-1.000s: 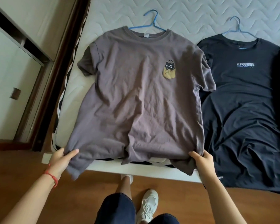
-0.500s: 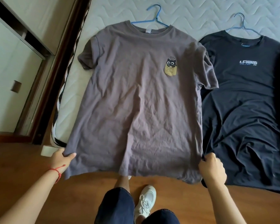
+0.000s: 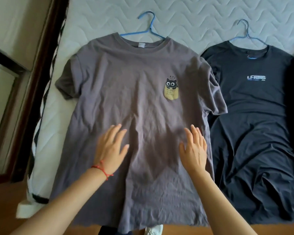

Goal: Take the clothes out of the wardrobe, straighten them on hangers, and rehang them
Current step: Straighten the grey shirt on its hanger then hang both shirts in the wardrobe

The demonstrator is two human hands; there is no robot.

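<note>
Both hands [image 3: 150, 148] left the hem, now flat on one grey shirt [image 3: 139, 102].

We see our left hand [image 3: 111, 146] and right hand [image 3: 194, 147] lying flat, fingers straight, on the grey cotton T-shirt [image 3: 139, 116] spread over the white quilted mattress [image 3: 193, 16]. Beyond our fingertips sit its cat pocket print [image 3: 171, 89] and blue wire hanger [image 3: 147, 30]. Right of our right fingers lies a black T-shirt [image 3: 255, 116].

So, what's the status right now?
Left hand and right hand open, flat on grey T-shirt. Shirt on blue hanger. Nothing blocking.
</note>
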